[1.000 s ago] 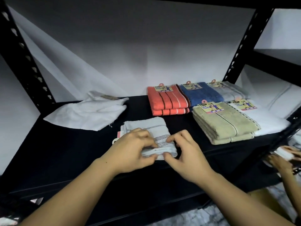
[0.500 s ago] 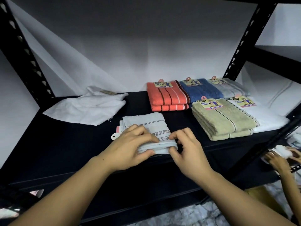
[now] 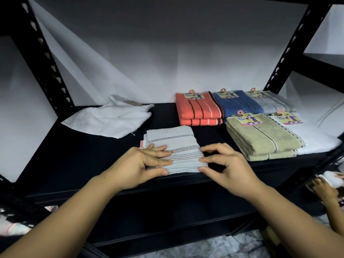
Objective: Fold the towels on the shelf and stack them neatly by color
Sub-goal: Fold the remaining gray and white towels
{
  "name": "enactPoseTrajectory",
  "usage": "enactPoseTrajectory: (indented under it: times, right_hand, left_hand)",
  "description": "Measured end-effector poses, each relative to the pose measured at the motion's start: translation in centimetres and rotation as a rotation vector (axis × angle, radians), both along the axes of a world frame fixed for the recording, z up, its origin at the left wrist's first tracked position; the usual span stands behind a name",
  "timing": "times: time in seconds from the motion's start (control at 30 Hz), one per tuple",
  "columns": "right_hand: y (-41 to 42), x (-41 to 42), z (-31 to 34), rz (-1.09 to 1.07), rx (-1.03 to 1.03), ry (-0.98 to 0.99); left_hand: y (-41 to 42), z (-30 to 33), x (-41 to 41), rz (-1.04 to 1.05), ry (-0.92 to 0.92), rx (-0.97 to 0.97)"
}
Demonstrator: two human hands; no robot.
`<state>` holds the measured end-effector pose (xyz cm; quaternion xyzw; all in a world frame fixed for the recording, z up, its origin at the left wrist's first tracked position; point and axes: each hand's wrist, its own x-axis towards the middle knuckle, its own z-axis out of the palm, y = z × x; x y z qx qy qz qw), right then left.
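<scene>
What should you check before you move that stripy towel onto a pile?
1. Stripy towel folded flat: ok.
2. Left hand grip on its near left edge: ok.
3. Right hand grip on its near right corner: ok, fingertips only.
4. Matching grey pile at the back right: ok, though an exact colour match: cannot tell.
5. White towel at the left folded: not ok, crumpled.
6. Way to the piles past the olive pile: ok.

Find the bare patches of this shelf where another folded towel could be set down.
Bare shelf lies left of the grey striped towel, in front of the white cloth. A narrower gap lies between it and the beige stack. The right end is crowded.
</scene>
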<state>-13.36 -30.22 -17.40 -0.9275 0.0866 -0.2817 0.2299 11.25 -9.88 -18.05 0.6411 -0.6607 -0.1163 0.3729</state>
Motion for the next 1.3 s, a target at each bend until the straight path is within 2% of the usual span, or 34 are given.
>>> enactPoseTrajectory:
  times: [0.1,0.27,0.37,0.53,0.7,0.87,1.0,1.13,1.2,1.3]
  right_hand:
    - [0.6,1.1,0.1,0.061,0.039,0.012]
    - [1.2,1.8,-0.1,0.063,0.029,0.022]
    - [1.3,2.4,1.0,0.084,0.048,0.073]
    - [1.8,3.5,1.2,0.098,-0.092,0.169]
    - [2.4,3.0,0.5,0.104,-0.183,0.09]
    - [1.6,2.0,-0.1,0.049,0.002,0.064]
    - [1.0,1.3,-0.2,0.037,0.147,0.057]
    - [0.7,1.3,0.1,0.041,0.227,0.084]
    - [0.6,1.5,0.4,0.023,0.171,0.081]
    - [1.6,2.5,1.4,-0.023,-0.043,0.05]
  left_hand:
    - [0.1,0.2,0.0,0.004,-0.023,0.011]
    - [0.3,0.1,-1.2,0.109,0.015,-0.089]
    - [0.2,1.3,-1.5,0.109,-0.073,-0.087]
    - [-0.1,1.4,-1.9,0.145,-0.125,-0.056]
    - [0.1,0.5,-2.2,0.198,-0.116,-0.124]
    - [1.1,0.6,-0.9,0.104,0.04,-0.089]
    - [1.7,0.7,-0.5,0.127,0.133,-0.073]
    - [1.7,1.1,-0.8,0.137,0.141,-0.09]
    - [2.2,1.4,-0.6,0.113,0.107,-0.038]
    - [3.1,1.7,-0.4,0.089,0.008,0.066]
